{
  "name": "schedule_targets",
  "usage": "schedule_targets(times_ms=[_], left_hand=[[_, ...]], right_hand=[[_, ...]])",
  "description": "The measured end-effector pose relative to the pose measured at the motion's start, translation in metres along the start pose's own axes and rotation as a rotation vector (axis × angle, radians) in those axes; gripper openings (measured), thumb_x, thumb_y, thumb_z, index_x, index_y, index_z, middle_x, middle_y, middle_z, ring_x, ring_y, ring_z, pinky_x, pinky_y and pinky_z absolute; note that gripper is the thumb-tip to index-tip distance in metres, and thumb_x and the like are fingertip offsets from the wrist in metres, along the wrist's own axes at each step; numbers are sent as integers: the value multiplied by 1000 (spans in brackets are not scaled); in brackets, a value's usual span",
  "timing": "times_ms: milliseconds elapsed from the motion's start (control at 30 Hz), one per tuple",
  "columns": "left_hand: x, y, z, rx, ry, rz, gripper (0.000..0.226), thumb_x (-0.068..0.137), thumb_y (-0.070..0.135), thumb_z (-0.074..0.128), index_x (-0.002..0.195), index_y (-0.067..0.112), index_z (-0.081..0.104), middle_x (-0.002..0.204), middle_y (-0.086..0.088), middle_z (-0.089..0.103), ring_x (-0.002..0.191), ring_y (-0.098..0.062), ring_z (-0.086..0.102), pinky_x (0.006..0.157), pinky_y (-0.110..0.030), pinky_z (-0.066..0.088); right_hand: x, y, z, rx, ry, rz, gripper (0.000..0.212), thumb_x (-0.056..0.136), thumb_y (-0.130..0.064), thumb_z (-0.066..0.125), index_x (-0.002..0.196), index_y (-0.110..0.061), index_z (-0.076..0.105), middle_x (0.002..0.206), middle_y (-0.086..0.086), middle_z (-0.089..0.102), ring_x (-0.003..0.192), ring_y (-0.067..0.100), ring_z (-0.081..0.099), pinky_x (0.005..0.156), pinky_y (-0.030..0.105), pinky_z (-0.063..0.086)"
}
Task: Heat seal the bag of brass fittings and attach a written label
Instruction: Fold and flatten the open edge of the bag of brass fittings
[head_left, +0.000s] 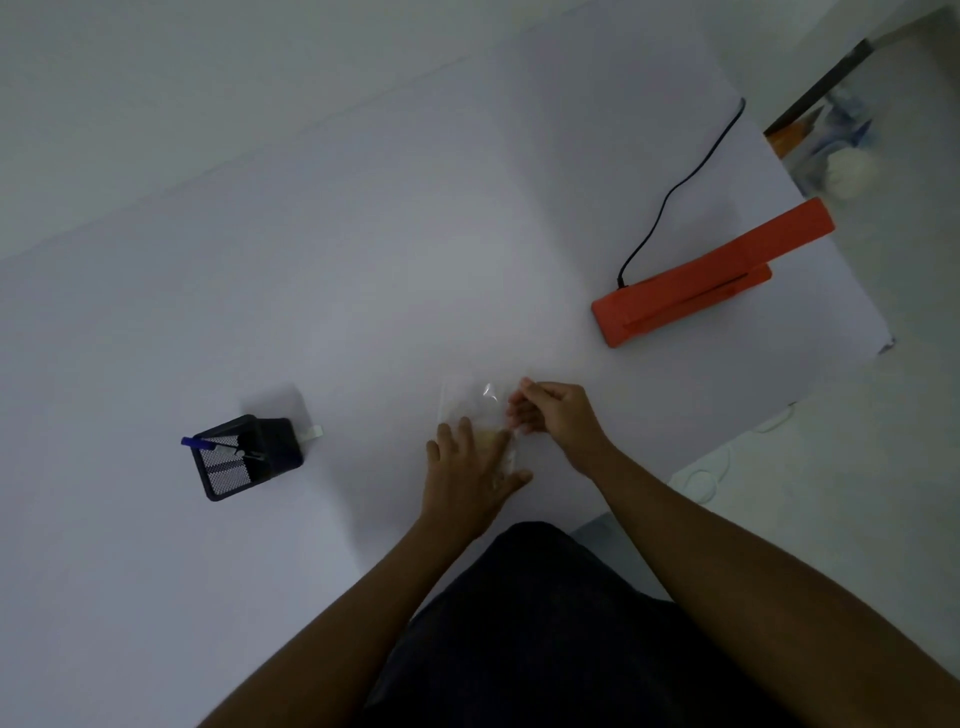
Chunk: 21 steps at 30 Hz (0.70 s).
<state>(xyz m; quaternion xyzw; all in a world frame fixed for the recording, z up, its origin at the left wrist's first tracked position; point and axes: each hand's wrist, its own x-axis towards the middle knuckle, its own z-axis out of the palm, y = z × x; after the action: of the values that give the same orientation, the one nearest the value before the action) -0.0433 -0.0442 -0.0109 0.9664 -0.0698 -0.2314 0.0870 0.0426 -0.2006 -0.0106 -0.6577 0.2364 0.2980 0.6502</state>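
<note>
Dim white table (311, 312). Left hand (467, 470) flat, pressing a clear plastic bag of fittings (475, 408); right hand (545, 410) pinches its edge. Fittings could spill before reaching the orange heat sealer (696, 286).

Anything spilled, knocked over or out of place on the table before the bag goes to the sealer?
Nothing stands out. The clear bag lies flat under both hands, the orange sealer sits at the table's right edge with its cord attached, and the pen holder stands upright. No loose fittings show.
</note>
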Motion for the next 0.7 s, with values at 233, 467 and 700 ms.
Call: schedule_targets(times_ms=[233,467,700], left_hand=[[-7,12,8,-49,-17,-65,90,85,83,21,155,28,19,158,-26,21,143,-53,16,111,-67,17],[-7,9,5,-26,-39,-49,86,81,85,19,152,36,27,159,-23,21,142,-55,13,110,-70,15],[-9,9,10,-47,-44,-45,88,80,87,18,152,37,25,161,-23,13,146,-51,5,114,-68,10]], right_hand=[[10,3,17,75,-198,130,43,105,-30,51,112,8,70,106,24,75,100,34,74,90,39,61],[37,-8,9,74,-51,23,39,106,-27,49,107,4,72,105,23,75,98,33,75,98,50,55],[32,-30,14,137,-78,-92,40,107,-23,43,112,7,69,107,21,75,101,31,75,92,39,59]])
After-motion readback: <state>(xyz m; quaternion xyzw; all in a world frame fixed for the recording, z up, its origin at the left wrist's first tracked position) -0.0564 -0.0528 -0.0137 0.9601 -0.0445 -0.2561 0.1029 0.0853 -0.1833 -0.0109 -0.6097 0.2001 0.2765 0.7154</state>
